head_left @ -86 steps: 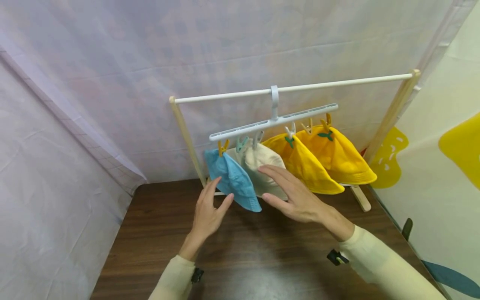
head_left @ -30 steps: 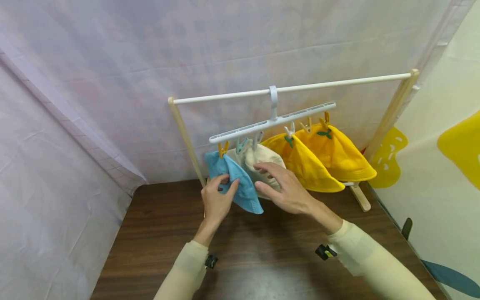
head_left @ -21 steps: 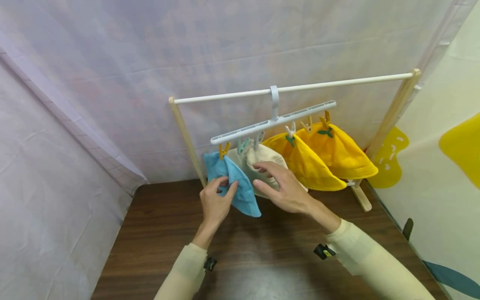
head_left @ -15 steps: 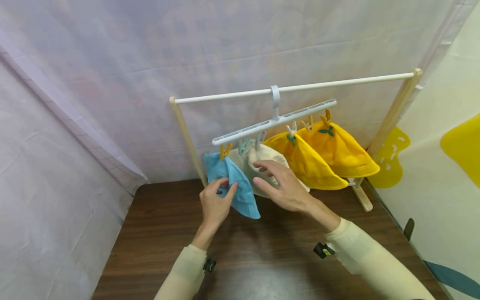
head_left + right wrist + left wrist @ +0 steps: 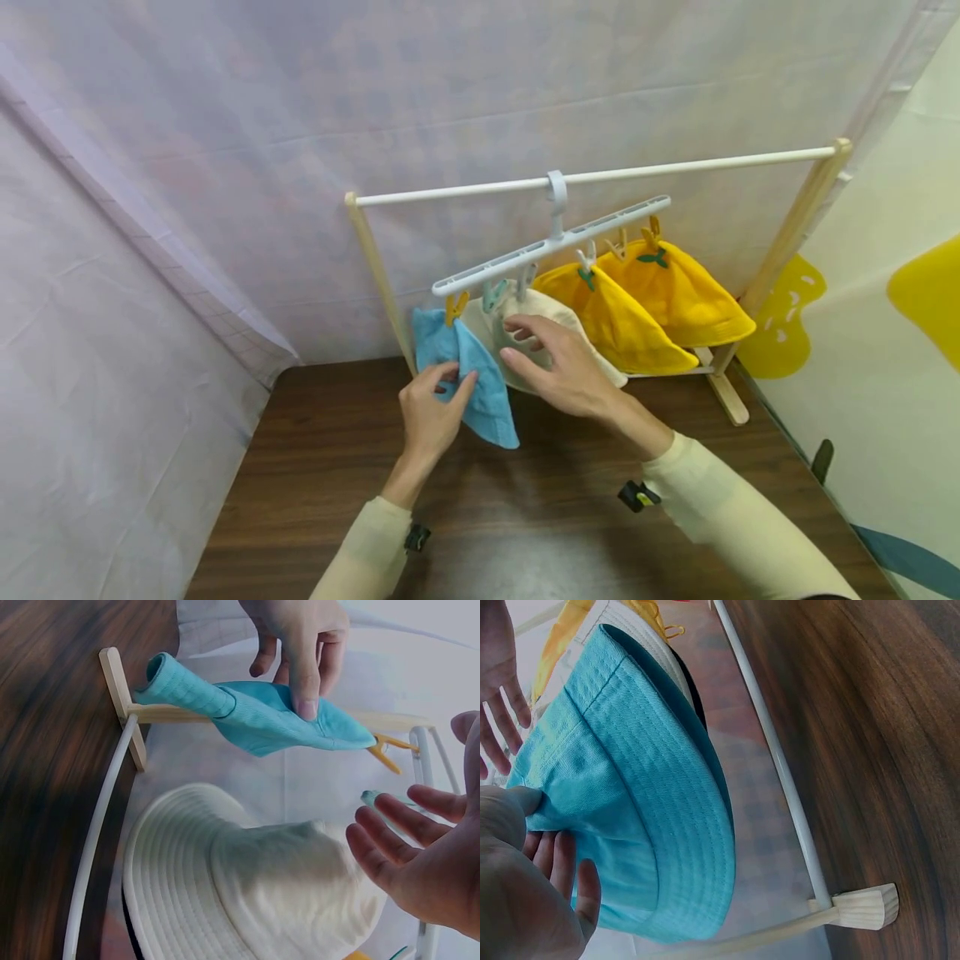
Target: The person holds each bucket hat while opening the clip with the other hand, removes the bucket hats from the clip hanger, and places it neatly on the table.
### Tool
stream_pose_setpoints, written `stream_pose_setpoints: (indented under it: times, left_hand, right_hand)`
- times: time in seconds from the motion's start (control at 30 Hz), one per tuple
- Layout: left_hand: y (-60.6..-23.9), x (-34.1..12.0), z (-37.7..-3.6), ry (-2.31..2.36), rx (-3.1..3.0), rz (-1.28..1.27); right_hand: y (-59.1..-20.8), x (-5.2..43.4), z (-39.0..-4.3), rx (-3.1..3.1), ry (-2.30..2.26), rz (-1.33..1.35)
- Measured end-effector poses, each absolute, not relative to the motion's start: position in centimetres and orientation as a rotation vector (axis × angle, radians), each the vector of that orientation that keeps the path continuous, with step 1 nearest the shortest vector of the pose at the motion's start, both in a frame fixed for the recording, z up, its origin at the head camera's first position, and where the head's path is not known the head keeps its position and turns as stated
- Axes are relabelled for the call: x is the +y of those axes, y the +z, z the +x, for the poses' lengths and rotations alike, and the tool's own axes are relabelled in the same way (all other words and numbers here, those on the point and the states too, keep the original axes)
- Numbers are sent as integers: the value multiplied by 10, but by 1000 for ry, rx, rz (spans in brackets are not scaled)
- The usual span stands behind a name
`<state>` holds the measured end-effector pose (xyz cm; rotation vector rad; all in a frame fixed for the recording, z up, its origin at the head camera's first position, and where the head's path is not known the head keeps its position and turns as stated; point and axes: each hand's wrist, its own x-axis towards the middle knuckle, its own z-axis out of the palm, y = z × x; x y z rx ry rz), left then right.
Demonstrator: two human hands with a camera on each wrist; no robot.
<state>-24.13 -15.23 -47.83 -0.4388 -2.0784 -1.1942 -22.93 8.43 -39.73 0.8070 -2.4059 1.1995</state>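
A blue bucket hat (image 5: 480, 392) hangs by an orange clip (image 5: 455, 307) from a white clip hanger (image 5: 551, 242) on a white rail (image 5: 675, 167). My left hand (image 5: 456, 377) pinches the blue hat's crown between thumb and fingers, as the right wrist view shows on the blue hat (image 5: 255, 712). My right hand (image 5: 517, 346) hovers with fingers spread in front of the cream hat (image 5: 592, 350) beside it. In the right wrist view its fingers (image 5: 390, 817) stand just off the cream hat (image 5: 255, 892). The blue hat (image 5: 652, 810) fills the left wrist view.
Two yellow hats (image 5: 622, 321) (image 5: 682, 300) hang at the hanger's right end. The rail rests on wooden posts (image 5: 378, 275) (image 5: 787, 242) with feet (image 5: 866, 907) on a dark wood table (image 5: 525, 517). Pale sheets close in the back and left.
My left hand has closed its pinch on the blue hat, which it only touched at first. The right hand has crept up the cream hat toward the clips. The hanger has tilted slightly.
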Motion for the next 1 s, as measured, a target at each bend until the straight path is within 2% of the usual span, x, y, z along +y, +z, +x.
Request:
stream_pose_setpoints:
  times: [1.0]
  left_hand:
    - [-484,-151,-234,-1162,-2041,-517]
  right_hand:
    - [-385,50,-245,-2360,1304,647]
